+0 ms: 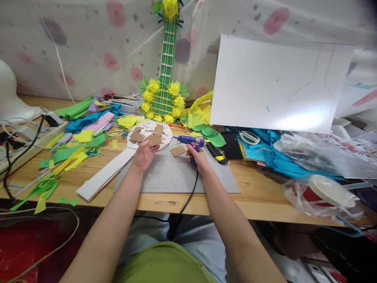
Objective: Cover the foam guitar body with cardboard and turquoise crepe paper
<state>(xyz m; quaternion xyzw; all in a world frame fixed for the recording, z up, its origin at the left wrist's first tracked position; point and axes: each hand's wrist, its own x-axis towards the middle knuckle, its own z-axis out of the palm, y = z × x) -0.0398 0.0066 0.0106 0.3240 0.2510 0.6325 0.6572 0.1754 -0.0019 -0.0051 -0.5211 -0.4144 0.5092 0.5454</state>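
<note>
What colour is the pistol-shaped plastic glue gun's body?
The glue gun is mostly blue, seen in the head view.

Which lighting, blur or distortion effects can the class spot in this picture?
Head view: bright glare whitens the lower part of the white board; head view: the wrapped tub looks soft and stretched sideways; head view: a small red glow shows on the glue gun in the right hand; head view: dimness under the table.

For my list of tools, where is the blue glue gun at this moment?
In the head view, the blue glue gun is in the right hand, just right of centre, between the white disc and the black-and-yellow cutter.
</note>
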